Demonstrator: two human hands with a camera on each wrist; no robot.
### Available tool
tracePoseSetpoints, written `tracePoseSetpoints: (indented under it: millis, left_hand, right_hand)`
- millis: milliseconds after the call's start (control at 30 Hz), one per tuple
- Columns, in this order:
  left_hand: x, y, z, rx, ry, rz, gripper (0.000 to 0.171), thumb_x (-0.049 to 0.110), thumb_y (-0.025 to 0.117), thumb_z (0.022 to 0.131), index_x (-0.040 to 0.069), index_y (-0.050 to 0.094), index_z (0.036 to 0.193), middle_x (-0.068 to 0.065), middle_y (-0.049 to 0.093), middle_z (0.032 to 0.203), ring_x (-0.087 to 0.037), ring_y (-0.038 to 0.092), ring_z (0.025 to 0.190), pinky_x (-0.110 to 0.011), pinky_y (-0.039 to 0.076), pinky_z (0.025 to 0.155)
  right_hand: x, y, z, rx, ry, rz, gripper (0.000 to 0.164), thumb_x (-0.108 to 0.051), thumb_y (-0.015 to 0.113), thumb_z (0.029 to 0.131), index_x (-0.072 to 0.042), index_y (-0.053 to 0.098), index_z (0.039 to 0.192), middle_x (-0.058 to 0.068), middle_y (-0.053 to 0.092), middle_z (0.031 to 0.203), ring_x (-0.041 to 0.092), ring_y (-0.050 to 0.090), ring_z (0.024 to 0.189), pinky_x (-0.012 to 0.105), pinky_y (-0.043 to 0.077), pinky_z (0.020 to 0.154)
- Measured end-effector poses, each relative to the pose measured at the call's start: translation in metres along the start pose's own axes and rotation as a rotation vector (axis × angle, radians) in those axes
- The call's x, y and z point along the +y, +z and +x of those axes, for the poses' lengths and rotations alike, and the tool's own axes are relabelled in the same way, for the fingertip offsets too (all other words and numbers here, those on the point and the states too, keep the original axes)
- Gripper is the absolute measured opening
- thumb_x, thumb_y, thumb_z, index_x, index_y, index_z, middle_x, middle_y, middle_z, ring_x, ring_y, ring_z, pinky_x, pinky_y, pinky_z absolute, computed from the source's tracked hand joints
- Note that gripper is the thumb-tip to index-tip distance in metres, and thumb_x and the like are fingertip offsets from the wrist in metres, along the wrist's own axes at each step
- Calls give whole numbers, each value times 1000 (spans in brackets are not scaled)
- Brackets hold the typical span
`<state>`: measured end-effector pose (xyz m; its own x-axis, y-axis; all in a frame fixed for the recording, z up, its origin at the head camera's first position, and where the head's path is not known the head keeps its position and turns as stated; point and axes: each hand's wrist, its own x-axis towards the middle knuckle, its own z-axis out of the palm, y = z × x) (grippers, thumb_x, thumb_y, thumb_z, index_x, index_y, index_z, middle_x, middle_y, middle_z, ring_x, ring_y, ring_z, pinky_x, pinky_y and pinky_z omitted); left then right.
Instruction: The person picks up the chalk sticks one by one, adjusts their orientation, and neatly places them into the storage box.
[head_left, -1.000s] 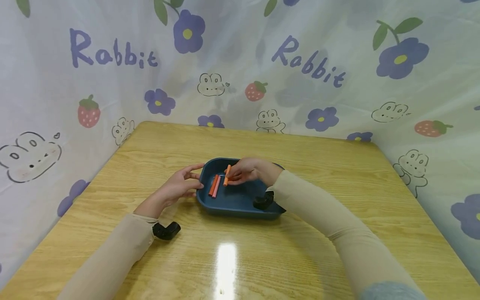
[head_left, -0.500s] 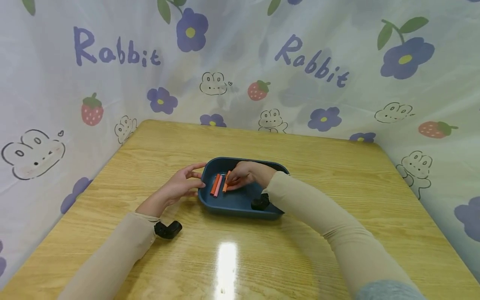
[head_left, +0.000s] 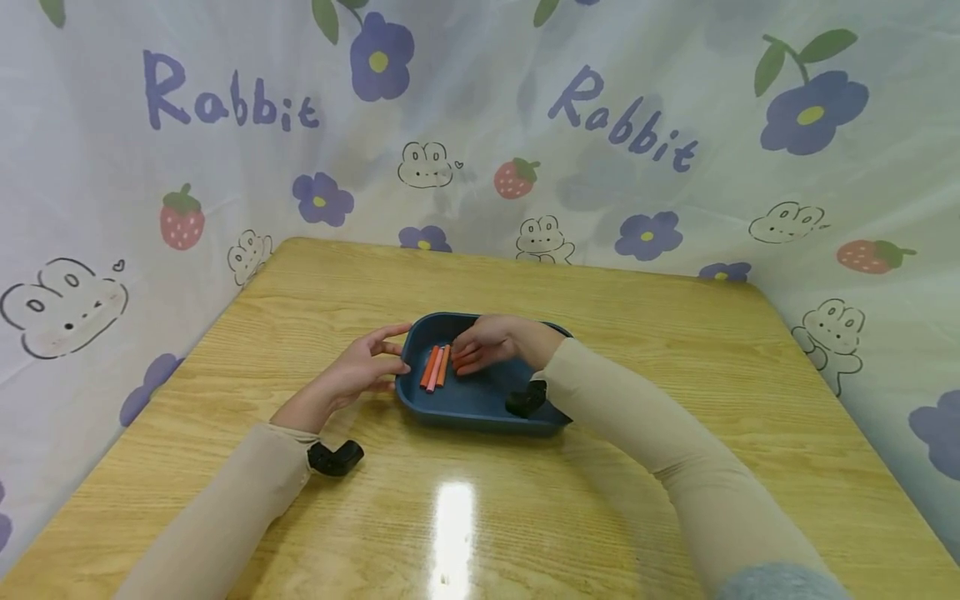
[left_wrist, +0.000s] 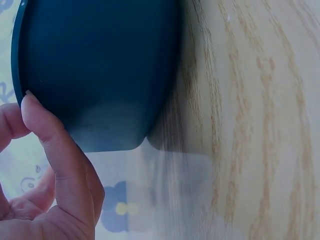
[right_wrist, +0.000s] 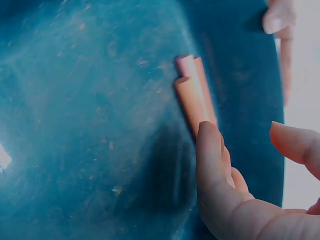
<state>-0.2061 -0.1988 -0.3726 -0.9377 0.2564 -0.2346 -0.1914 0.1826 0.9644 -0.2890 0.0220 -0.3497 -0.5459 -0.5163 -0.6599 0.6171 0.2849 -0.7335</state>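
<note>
Left hand (head_left: pixel 358 368) pinching a blue tray (head_left: pixel 480 398) by its rim, right hand (head_left: pixel 498 340) relaxed, thumb apart, beside an orange stick (head_left: pixel 443 367), pink stick (head_left: pixel 435 372) and red stick (head_left: pixel 429 369) inside

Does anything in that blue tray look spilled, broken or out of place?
Nothing looks spilled or broken: the three sticks lie side by side. Only the specks inside the tray look odd, perhaps dust or scuffs.

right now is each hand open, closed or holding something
Left hand: holding the dark blue tray at its left end.
Right hand: open, holding nothing, beside the orange stick.
</note>
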Motion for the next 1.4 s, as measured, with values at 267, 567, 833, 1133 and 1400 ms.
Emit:
tracePoseSetpoints:
  millis: [267,567,833,1133,1400]
  left_hand:
    - [0,-1,-2,3,-2,5,65,2,57,90,16,29,147,-16,40,118,-13,58,77,-32,54,66]
    - [-1,0,-2,10,0,-15,65,1,57,89,15,30,147,-14,41,115,-12,58,76,-30,53,65]
    - [0,0,-5,12,3,-16,66,1,56,90,14,28,147,-18,40,117,-12,56,77,-27,53,63]
    - [1,1,-5,9,11,-6,66,1,57,90,13,27,147,-17,40,115,-12,56,77,-27,53,62]
    - [2,3,-3,4,13,-16,65,0,56,90,12,27,147,-18,40,115,-12,56,77,-26,53,62]
  right_hand:
    - [-4,-2,-22,-101,-73,41,51,2,42,95,4,24,144,23,28,143,35,34,128,42,36,101]
    - [4,-12,-52,-116,-190,-23,50,1,39,97,6,20,144,29,27,142,39,37,125,41,40,97]
    - [24,-33,-76,-94,-232,-25,50,2,40,97,6,22,143,33,26,140,39,41,122,40,40,97]
    - [39,-62,-103,-54,-285,-19,49,0,37,98,9,19,143,19,49,117,43,34,125,42,39,98]
    - [51,-87,-125,-18,-322,41,51,1,39,97,11,17,141,17,47,116,29,51,106,40,41,97]
